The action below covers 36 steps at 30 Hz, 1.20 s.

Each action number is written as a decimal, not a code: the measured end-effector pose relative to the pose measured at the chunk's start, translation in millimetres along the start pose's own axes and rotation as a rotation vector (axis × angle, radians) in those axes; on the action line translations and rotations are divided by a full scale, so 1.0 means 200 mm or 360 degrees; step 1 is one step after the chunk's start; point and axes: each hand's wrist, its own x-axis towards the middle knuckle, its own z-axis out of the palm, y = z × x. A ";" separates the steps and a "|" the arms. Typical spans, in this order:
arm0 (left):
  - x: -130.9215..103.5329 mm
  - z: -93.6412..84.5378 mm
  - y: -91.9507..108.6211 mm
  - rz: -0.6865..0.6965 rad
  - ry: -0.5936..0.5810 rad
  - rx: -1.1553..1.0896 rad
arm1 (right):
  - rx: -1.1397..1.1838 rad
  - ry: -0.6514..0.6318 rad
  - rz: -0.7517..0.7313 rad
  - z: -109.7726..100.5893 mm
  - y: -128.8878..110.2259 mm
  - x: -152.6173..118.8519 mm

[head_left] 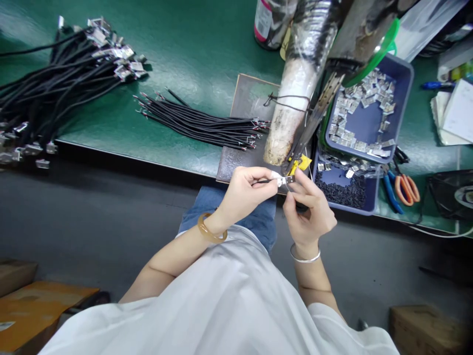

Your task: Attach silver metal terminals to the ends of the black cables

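Note:
Near the front edge of the green table, my left hand [252, 190] is closed on a black cable with a metal USB connector [289, 180] at its end. White wrapping covers a left fingertip. My right hand [309, 209] is just right of the connector, its thumb and index finger pinched on a thin wire [288, 188]. Right above the connector are the yellow-tipped parts [294, 165] of a soldering tool or stand. A bundle of short black cables [199, 121] with stripped ends rests partly on a dark board [236, 160] to the left.
Finished-looking cables with metal plugs [74, 79] pile up at the left. A white-wrapped tube [291, 98] slants over the board. On the right are a blue bin of metal connectors [404, 101], a lower bin [372, 197], orange-handled scissors [406, 190] and papers [458, 113].

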 end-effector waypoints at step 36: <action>0.00 0.01 0.04 0.0713 0.0105 0.0491 | -0.0009 0.0041 0.0062 0.01 -0.05 0.08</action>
